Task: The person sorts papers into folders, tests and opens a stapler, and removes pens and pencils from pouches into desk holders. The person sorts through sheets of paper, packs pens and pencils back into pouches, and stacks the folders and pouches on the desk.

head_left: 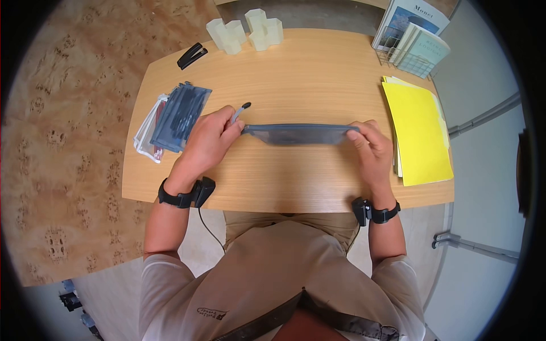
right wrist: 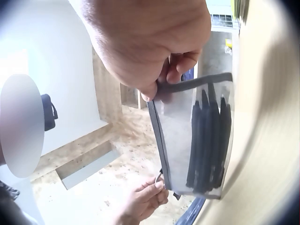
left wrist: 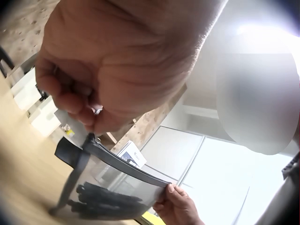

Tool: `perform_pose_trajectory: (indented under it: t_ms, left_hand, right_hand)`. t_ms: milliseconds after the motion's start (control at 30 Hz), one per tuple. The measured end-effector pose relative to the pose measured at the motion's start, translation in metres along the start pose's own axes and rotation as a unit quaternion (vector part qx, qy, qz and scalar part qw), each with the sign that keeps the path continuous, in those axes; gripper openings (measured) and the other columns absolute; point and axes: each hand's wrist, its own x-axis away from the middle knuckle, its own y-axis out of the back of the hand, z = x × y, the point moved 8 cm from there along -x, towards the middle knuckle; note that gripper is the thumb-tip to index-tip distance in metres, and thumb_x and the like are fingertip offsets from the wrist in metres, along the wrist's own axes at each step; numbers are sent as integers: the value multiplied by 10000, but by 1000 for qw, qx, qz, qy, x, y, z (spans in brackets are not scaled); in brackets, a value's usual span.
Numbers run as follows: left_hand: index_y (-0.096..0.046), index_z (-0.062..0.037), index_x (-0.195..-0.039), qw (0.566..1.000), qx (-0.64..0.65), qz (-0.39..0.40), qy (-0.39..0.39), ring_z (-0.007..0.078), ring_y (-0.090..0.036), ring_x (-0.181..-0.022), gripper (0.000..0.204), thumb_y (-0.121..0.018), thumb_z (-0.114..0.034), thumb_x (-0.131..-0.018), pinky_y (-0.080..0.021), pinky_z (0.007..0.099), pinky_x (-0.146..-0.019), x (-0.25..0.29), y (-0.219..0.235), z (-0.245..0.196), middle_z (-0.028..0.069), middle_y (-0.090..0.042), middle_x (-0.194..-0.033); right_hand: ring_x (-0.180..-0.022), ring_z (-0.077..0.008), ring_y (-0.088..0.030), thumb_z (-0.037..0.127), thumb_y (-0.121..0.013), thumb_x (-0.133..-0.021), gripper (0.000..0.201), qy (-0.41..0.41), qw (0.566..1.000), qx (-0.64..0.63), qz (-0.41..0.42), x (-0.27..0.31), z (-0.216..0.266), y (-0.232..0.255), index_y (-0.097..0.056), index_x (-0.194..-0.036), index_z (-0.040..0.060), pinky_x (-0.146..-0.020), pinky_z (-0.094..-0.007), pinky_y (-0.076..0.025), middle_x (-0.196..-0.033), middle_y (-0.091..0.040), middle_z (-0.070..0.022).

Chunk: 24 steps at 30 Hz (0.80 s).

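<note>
A translucent pouch with dark edging (head_left: pixel 301 135) is held up above the desk between both hands, its zipper edge at the top. Dark scribbled marks cover part of its side (right wrist: pixel 208 145). The left hand (head_left: pixel 213 139) pinches the zipper end, and a grey strap with a black tip (head_left: pixel 245 105) sticks up by its fingers. At the other top corner, the right hand (head_left: pixel 372 150) grips the pouch between thumb and fingers. In the left wrist view the left hand (left wrist: pixel 117 61) hides part of the pull; the pouch (left wrist: pixel 112 192) hangs below it.
More dark pouches (head_left: pixel 182 116) and a white-edged one (head_left: pixel 149 133) lie at the desk's left. Behind are a black stapler (head_left: pixel 192 55) and pale hexagonal holders (head_left: pixel 230 37). Yellow folders (head_left: pixel 421 133) lie at the right, with books in a wire rack (head_left: pixel 421 54) behind.
</note>
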Motion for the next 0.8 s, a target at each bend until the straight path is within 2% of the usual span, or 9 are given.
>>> perform_pose_trajectory:
  t_ms: [33,100,167,267,300,367,467,567,800]
  left_hand:
    - [-566,19,-917,996,9,64,55,417,-603,-770,241,-675,-195,-934,-478,492,-679,2,-6,9,204,-612,-811]
    - [-581,9,-900,998,35,19,43,401,-602,-797,245,-703,-202,-915,-481,482,-728,5,0,5,179,-615,-800]
    - [-645,-13,-1003,958,21,-242,-150,309,-650,-880,227,-742,-171,-873,-498,425,-807,21,36,-41,137,-636,-825]
    - [-648,-27,-1064,952,-6,-174,-250,302,-651,-987,266,-758,-156,-859,-495,445,-891,31,10,-76,132,-656,-870]
    - [-648,-27,-1064,953,-9,-183,-243,302,-651,-987,266,-758,-156,-859,-495,445,-891,31,8,-66,132,-656,-870]
    - [-649,-36,-1069,975,25,56,-214,332,-651,-932,211,-713,-152,-905,-505,460,-844,19,-45,-36,143,-650,-874]
    - [-635,-26,-989,987,79,-11,-139,367,-628,-824,112,-639,-134,-963,-501,447,-766,17,-44,-5,165,-641,-848]
    - [-594,-22,-933,992,114,-28,-55,420,-629,-825,166,-601,-175,-997,-492,469,-690,16,-21,40,193,-646,-845]
    - [-561,-4,-947,994,92,8,57,438,-637,-860,225,-625,-217,-990,-490,485,-714,11,-23,115,216,-672,-899]
  right_hand:
    - [-859,-180,-598,100,-724,-937,132,0,1000,1,0,0,1,-2,-726,-978,-25,-766,-285,-470,-789,-644,-66]
    - [-877,-170,-596,88,-700,-955,120,46,999,-27,-6,-4,12,-7,-695,-990,-27,-794,-284,-473,-873,-664,-75]
    - [-879,-158,-594,87,-686,-968,116,20,995,-103,3,-6,15,-12,-680,-1001,-24,-799,-278,-475,-905,-667,-73]
    - [-878,-137,-591,93,-666,-989,118,-24,982,-180,43,-4,22,-24,-663,-1019,-21,-802,-267,-479,-939,-671,-63]
    - [-875,-129,-589,100,-660,-997,123,-35,980,-183,64,-5,24,-28,-661,-1026,-20,-801,-263,-480,-941,-673,-56]
    - [-856,-124,-592,100,-656,-1003,118,-30,979,-184,80,-5,26,-35,-665,-1024,-16,-790,-254,-481,-937,-675,-49]
    - [-913,-121,-601,92,-655,-1005,130,-68,980,-167,86,-9,17,-44,-664,-1087,-8,-823,-257,-487,-1001,-680,-48]
    - [-984,-114,-603,88,-662,-1002,190,-65,982,-178,-26,-15,8,-39,-649,-1172,4,-875,-261,-490,-1078,-673,-48]
    - [-1049,-191,-638,124,-724,-939,336,-90,971,-74,208,-15,7,-120,-637,-1257,60,-934,-312,-508,-1142,-688,-90]
